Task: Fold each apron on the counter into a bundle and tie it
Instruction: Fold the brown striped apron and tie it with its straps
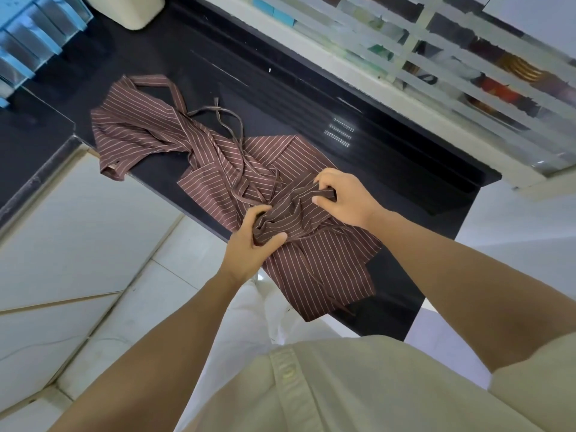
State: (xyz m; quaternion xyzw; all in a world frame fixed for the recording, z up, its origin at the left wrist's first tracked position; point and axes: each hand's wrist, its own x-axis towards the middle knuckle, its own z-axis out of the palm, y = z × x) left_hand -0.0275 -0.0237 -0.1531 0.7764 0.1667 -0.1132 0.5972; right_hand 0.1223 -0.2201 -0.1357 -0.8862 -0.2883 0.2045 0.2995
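Note:
Brown aprons with thin pale stripes lie spread over the black counter [405, 169]. The near apron [324, 269] hangs partly over the counter's front edge. My left hand [249, 244] and my right hand [346, 198] both grip a bunched-up fold of this apron's cloth [290, 213] between them. A second striped apron [137, 129] lies crumpled further back on the left, one corner drooping over the edge. Thin brown straps [224, 115] loop loosely on the counter between the two aprons. How the cloth layers overlap in the middle is hard to tell.
A cream-coloured container [131, 10] stands at the counter's back left, beside blue-edged shiny metal pieces [34, 35]. A white louvred window [436, 57] runs along the far side. White tiled floor [93, 260] lies below on the left.

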